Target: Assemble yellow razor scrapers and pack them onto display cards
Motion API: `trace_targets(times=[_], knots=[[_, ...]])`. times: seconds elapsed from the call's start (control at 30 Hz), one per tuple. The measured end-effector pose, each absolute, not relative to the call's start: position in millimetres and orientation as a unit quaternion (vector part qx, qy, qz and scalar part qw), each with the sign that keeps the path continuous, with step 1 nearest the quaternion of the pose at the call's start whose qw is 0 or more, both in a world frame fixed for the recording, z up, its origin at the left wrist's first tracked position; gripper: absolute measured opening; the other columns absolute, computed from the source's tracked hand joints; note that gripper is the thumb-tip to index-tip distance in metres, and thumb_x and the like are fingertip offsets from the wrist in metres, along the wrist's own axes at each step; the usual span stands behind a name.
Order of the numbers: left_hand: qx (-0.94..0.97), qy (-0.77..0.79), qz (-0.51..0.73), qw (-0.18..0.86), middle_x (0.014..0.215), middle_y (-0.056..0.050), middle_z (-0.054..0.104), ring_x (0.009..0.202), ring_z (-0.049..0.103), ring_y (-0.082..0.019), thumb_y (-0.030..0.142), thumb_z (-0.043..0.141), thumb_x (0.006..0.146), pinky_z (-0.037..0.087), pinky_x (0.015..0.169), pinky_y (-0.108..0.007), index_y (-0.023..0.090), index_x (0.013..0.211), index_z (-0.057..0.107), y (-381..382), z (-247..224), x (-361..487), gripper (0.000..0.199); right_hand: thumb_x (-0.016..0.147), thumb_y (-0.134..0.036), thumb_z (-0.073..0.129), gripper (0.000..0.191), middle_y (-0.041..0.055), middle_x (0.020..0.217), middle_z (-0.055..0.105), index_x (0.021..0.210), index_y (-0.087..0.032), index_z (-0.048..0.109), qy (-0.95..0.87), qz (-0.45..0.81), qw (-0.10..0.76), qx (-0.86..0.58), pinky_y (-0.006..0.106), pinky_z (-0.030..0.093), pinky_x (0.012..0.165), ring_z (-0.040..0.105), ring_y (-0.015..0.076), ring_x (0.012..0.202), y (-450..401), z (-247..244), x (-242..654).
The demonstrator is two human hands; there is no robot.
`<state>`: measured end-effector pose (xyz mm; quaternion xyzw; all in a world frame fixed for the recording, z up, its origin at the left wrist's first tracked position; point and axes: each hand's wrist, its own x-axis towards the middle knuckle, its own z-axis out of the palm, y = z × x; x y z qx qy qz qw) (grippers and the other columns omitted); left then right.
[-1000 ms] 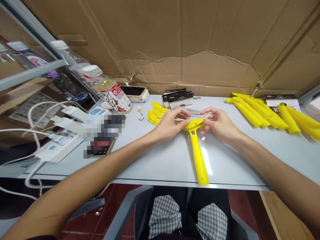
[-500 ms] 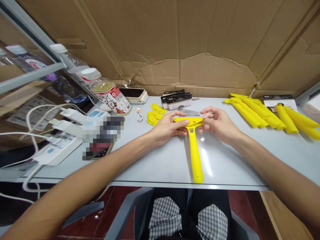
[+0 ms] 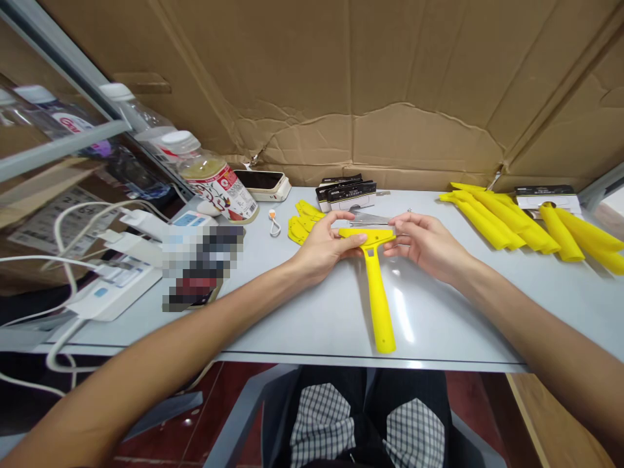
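The left hand (image 3: 324, 248) is half closed around the left end of the head of a yellow scraper (image 3: 373, 276), with the thumb lying across the yellow plastic and the fingers curving behind it. The right hand (image 3: 429, 247) is more open, its slightly curled fingertips (image 3: 396, 227) touching the right end of the same head, so the two hands hold the scraper between them. Both forearms reach in from the bottom corners and angle toward each other, with the wrists low near the table. The scraper sits at the middle of the pale table (image 3: 439, 325), its handle pointing toward the person and ending just short of the front edge. A metal blade (image 3: 368, 223) shows along the far side of the head, between the hands. Just beyond the left hand lie small yellow plastic pieces (image 3: 302, 222), and black and white packets (image 3: 346, 195) stand behind the blade. A pile of yellow scraper handles (image 3: 502, 221) lies at the right of the table, with another packet (image 3: 546, 198) behind it. At the left are a bottle (image 3: 217, 182), a blurred patch (image 3: 201, 266) and a power strip (image 3: 114, 289).
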<state>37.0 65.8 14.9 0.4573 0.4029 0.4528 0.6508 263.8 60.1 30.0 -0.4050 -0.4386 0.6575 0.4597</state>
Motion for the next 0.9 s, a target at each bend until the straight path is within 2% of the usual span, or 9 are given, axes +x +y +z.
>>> trace_targets(times=[0.1, 0.27, 0.43, 0.5, 0.57, 0.63, 0.9], knots=[[0.467, 0.414, 0.459, 0.632, 0.079, 0.0, 0.077, 0.068, 0.077, -0.018, 0.019, 0.095, 0.078, 0.064, 0.071, -0.034, 0.022, 0.12, 0.057, 64.4, 17.0, 37.3, 0.057, 0.086, -0.03, 0.086, 0.023, 0.0067, 0.089, 0.075, 0.099, -0.018, 0.071, -0.432, 0.655, 0.469, -0.405, 0.036, 0.069, 0.075, 0.078, 0.0198, 0.075, 58.4, 31.8, 262.0], [0.476, 0.429, 0.451, 0.621, 0.075, 0.003, 0.073, 0.07, 0.077, -0.02, 0.016, 0.095, 0.078, 0.064, 0.07, -0.034, 0.024, 0.117, 0.058, 60.2, 20.4, 38.4, 0.054, 0.077, -0.026, 0.095, 0.045, 0.0029, 0.081, 0.077, 0.109, -0.02, 0.064, -0.464, 0.629, 0.464, -0.417, 0.035, 0.067, 0.075, 0.078, 0.0191, 0.068, 52.5, 33.9, 259.9], [0.459, 0.422, 0.454, 0.637, 0.081, 0.001, 0.075, 0.068, 0.075, -0.017, 0.019, 0.096, 0.079, 0.064, 0.069, -0.032, 0.022, 0.115, 0.06, 58.3, 18.3, 40.3, 0.052, 0.072, -0.023, 0.094, 0.051, -0.0027, 0.074, 0.073, 0.111, -0.021, 0.061, -0.466, 0.611, 0.464, -0.439, 0.035, 0.067, 0.073, 0.077, 0.0192, 0.065, 52.5, 34.4, 259.5], [0.426, 0.417, 0.455, 0.661, 0.087, -0.003, 0.078, 0.071, 0.076, -0.016, 0.02, 0.091, 0.084, 0.065, 0.071, -0.031, 0.02, 0.111, 0.062, 59.4, 17.7, 40.7, 0.04, 0.07, -0.023, 0.094, 0.051, -0.0036, 0.073, 0.073, 0.11, -0.021, 0.061, -0.465, 0.607, 0.469, -0.442, 0.034, 0.067, 0.072, 0.077, 0.0186, 0.063, 54.5, 33.9, 260.6], [0.399, 0.419, 0.444, 0.684, 0.092, -0.008, 0.08, 0.074, 0.077, -0.015, 0.019, 0.083, 0.091, 0.065, 0.073, -0.029, 0.016, 0.103, 0.067, 61.7, 17.6, 40.2, 0.02, 0.069, -0.022, 0.093, 0.05, -0.0045, 0.071, 0.072, 0.108, -0.021, 0.061, -0.464, 0.602, 0.477, -0.441, 0.034, 0.067, 0.071, 0.076, 0.018, 0.062, 56.7, 33.0, 262.8], [0.387, 0.426, 0.43, 0.696, 0.09, -0.011, 0.081, 0.074, 0.077, -0.015, 0.017, 0.076, 0.096, 0.065, 0.073, -0.027, 0.013, 0.095, 0.073, 64.3, 17.7, 38.8, 0.005, 0.07, -0.022, 0.093, 0.049, -0.0053, 0.07, 0.071, 0.107, -0.022, 0.061, -0.467, 0.597, 0.482, -0.44, 0.034, 0.067, 0.072, 0.076, 0.0178, 0.062, 58.7, 32.0, 265.3], [0.386, 0.44, 0.421, 0.693, 0.081, -0.012, 0.081, 0.074, 0.079, -0.015, 0.01, 0.077, 0.095, 0.066, 0.074, -0.023, 0.011, 0.08, 0.075, 66.8, 14.9, 33.7, 0.015, 0.074, -0.022, 0.093, 0.043, -0.0037, 0.073, 0.074, 0.105, -0.021, 0.063, -0.492, 0.572, 0.473, -0.455, 0.033, 0.065, 0.071, 0.079, 0.0197, 0.064, 58.0, 32.8, 266.7]])
